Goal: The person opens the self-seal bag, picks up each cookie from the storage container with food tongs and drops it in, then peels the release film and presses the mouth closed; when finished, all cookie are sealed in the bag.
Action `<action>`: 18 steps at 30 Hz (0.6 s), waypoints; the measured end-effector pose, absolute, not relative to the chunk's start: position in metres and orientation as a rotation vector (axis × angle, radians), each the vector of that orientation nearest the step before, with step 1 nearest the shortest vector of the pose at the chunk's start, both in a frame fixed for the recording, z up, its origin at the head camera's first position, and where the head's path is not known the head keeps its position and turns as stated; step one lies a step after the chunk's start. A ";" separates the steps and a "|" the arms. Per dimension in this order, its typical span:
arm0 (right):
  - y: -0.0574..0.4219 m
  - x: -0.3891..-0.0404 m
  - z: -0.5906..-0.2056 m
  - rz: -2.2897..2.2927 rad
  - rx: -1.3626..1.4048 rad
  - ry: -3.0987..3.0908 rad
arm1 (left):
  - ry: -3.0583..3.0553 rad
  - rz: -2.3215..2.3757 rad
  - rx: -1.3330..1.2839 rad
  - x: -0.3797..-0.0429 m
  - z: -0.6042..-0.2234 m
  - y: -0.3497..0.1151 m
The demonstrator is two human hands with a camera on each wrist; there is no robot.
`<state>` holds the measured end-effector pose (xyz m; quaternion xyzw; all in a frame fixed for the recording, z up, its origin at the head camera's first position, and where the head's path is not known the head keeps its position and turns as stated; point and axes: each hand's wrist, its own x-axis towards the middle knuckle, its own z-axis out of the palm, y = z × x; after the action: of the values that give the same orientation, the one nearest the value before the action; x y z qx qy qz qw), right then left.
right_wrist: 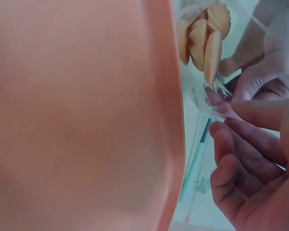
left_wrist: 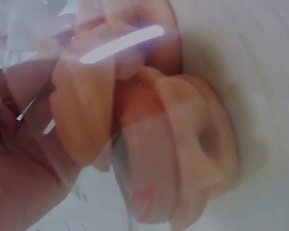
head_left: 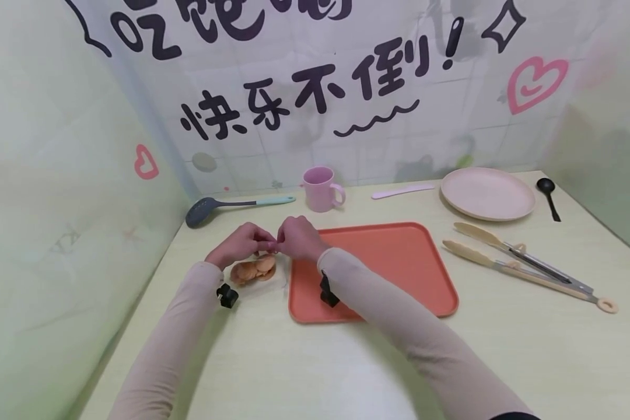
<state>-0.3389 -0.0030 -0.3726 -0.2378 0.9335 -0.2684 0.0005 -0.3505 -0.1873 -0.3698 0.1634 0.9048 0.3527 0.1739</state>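
Note:
A clear plastic bag (right_wrist: 197, 96) holds several tan, round, ridged-looking pieces (head_left: 252, 269), perhaps chips or biscuits, just left of the orange tray (head_left: 388, 256). At the bag's far edge my left hand (head_left: 241, 244) pinches the film between thumb and fingers. My right hand (head_left: 300, 238) meets it there, its thumb and forefinger pinching the same edge beside the tray's far left corner. Through the glossy film, the left wrist view shows the pieces (left_wrist: 197, 149) close up and blurred. How far the bag's mouth is parted cannot be made out.
Behind the hands lie a grey-headed slotted spoon (head_left: 202, 211) with a teal handle and a purple mug (head_left: 320, 189). Farther right are a lilac knife (head_left: 403, 191), a pink plate (head_left: 488, 195), a black spoon (head_left: 546, 188) and tongs (head_left: 535, 274). Walls enclose the table's back and sides.

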 end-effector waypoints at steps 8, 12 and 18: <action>-0.014 -0.341 -0.375 -0.843 -0.646 3.006 | 2.592 0.985 0.454 -0.351 -0.370 -0.187; -0.015 -0.342 -0.376 -0.848 -0.655 3.012 | 2.595 0.961 0.486 -0.353 -0.371 -0.188; -0.014 -0.343 -0.378 -0.986 -0.625 2.970 | 2.616 0.945 0.478 -0.350 -0.370 -0.192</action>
<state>-0.3430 -0.0135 -0.3776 -0.1959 0.9304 -0.3089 -0.0248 -0.3500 -0.1916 -0.3702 0.1673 0.9151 0.3306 0.1590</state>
